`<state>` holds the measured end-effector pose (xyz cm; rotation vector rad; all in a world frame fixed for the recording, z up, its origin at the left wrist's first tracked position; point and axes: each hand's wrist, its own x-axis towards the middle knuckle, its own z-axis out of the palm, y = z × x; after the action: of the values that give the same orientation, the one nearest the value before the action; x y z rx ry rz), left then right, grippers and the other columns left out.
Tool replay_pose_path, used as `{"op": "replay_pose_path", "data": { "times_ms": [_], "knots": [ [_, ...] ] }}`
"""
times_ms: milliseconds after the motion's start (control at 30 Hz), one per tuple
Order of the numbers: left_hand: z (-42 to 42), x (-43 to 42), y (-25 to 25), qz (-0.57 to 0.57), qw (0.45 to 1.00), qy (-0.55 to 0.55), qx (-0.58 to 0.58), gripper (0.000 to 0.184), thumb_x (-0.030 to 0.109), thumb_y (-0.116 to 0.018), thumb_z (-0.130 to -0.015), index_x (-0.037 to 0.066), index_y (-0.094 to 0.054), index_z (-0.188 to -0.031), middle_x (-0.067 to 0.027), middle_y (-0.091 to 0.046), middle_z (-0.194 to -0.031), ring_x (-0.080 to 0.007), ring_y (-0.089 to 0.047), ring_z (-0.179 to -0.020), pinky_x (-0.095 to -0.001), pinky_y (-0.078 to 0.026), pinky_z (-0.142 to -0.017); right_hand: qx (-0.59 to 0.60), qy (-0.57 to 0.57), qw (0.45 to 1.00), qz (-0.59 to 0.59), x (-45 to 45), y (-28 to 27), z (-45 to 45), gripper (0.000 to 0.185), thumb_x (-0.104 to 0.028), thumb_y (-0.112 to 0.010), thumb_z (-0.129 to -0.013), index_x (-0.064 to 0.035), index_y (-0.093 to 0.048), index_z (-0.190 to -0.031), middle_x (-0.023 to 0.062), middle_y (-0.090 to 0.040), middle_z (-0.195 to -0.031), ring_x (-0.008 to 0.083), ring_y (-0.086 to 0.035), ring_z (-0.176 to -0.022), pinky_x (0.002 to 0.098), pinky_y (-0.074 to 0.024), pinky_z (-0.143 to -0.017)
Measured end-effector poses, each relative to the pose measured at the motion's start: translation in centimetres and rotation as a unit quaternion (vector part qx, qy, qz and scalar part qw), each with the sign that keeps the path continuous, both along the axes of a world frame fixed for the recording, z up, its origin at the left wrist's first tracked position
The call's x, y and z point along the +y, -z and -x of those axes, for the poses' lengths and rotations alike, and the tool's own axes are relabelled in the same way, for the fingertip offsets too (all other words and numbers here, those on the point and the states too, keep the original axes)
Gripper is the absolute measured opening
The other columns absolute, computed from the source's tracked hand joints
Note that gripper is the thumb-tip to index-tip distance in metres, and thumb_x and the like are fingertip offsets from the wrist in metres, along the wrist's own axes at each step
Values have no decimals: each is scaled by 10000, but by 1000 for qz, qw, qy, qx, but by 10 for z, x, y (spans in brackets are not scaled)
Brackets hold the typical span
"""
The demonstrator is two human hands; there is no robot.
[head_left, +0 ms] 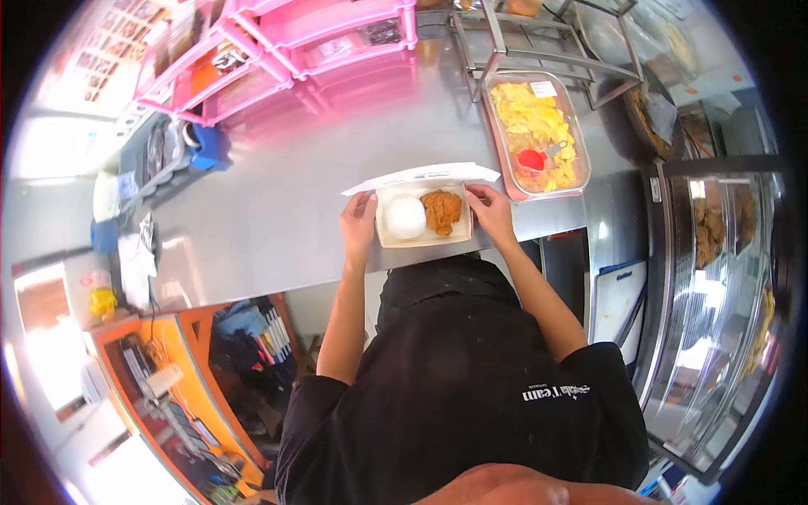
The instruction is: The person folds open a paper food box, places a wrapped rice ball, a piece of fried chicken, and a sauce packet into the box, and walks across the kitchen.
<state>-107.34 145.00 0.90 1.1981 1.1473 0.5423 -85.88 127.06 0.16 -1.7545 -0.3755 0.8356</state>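
A paper takeaway box (421, 241) lies on the steel counter near its front edge, with its lid (421, 175) raised at the back. Inside, on the left, sits a smooth white round mound (406, 218), maybe rice. A piece of brown fried chicken (442, 211) is beside it on the right. My left hand (359, 223) grips the box's left side close to the lid's corner, fingers bent. On the opposite side my right hand (491, 210) holds the upper right corner between thumb and fingers. Parts of the fingertips are hidden by the lid and box wall.
A clear tub of yellow chips or crisps (539, 126) with a red scoop (531, 160) stands to the right. Behind are a metal rack (539, 52) and pink shelves (328, 34). A glass display cabinet (715, 311) is at right; an orange shelf unit (181, 362) is lower left.
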Motion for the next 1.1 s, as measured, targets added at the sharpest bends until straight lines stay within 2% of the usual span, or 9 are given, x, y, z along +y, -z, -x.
{"op": "replay_pose_path", "data": {
  "times_ms": [200, 233, 333, 533, 633, 667, 800, 1033, 1100],
  "knots": [
    [2, 15, 30, -39, 997, 71, 10, 273, 154, -615, -965, -50, -662, -1141, -57, -693, -1000, -127, -612, -890, -275, -485, -794, -68, 40, 997, -4, 1, 4, 14, 298, -243, -694, -902, -5, -717, -1081, 97, -732, -935, 137, -661, -835, 290, -524, -763],
    [0, 15, 26, 8, 998, 61, -20, 270, 158, -617, -967, -46, -665, -1137, -49, -689, -988, -114, -603, -871, -259, -477, -766, 50, 32, 995, 74, 4, -30, 15, 315, -246, -686, -903, 1, -711, -1096, 96, -735, -907, 157, -670, -823, 304, -532, -773],
    [-8, 13, 16, 56, 995, 23, -77, 259, 168, -618, -974, -34, -664, -1130, -42, -679, -987, -90, -591, -851, -220, -452, -704, -57, 52, 997, -5, 9, -8, 13, 336, -259, -673, -907, 9, -702, -1108, 140, -737, -903, 187, -694, -821, 316, -542, -768],
    [-29, 11, 16, 26, 995, -30, -87, 309, 186, -599, -984, -40, -628, -1194, -74, -666, -1056, -141, -616, -912, -283, -510, -790, -129, 13, 990, -54, 12, 1, -4, 405, -317, -637, -926, 12, -670, -1160, 179, -722, -990, 241, -692, -875, 352, -532, -794],
    [-24, 5, 17, 18, 993, -38, -107, 347, 205, -561, -1000, -40, -600, -1242, -100, -657, -1132, -169, -622, -993, -320, -517, -861, -206, -139, 969, 10, -27, -23, -42, 445, -384, -599, -941, -7, -659, -1170, 180, -710, -1003, 282, -679, -886, 372, -520, -807],
    [-22, 4, 19, 16, 992, -52, -109, 355, 209, -550, -1003, -38, -591, -1254, -107, -652, -1150, -177, -622, -1011, -323, -514, -871, -129, -311, 934, 121, -42, -84, -75, 510, -432, -578, -952, 12, -640, -1195, 184, -687, -1130, 323, -654, -1040, 399, -490, -922],
    [-14, -8, 19, 15, 992, -100, -79, 386, 230, -529, -1004, -27, -566, -1289, -141, -628, -1228, -225, -623, -1068, -333, -500, -903, -152, -499, 851, 64, -95, -147, -206, 427, -367, -582, -967, -9, -645, -1191, 163, -705, -1054, 232, -662, -959, 371, -505, -868],
    [25, -26, 42, -35, 974, -223, 13, 426, 266, -573, -980, -30, -551, -1285, -171, -611, -1184, -242, -594, -1048, -375, -516, -825, -372, -21, 926, -56, -81, -214, -452, 221, -156, -614, -948, -17, -687, -1103, 29, -684, -894, 92, -593, -771, 267, -499, -682],
    [38, -34, 51, -51, 954, -293, 42, 424, 252, -572, -979, -39, -546, -1286, -175, -595, -1204, -259, -584, -1052, -390, -519, -814, -394, 50, 917, -42, -56, -218, -531, 236, -175, -599, -888, -67, -724, -1057, 147, -728, -936, 261, -691, -847, 369, -533, -783]
  ]
}}
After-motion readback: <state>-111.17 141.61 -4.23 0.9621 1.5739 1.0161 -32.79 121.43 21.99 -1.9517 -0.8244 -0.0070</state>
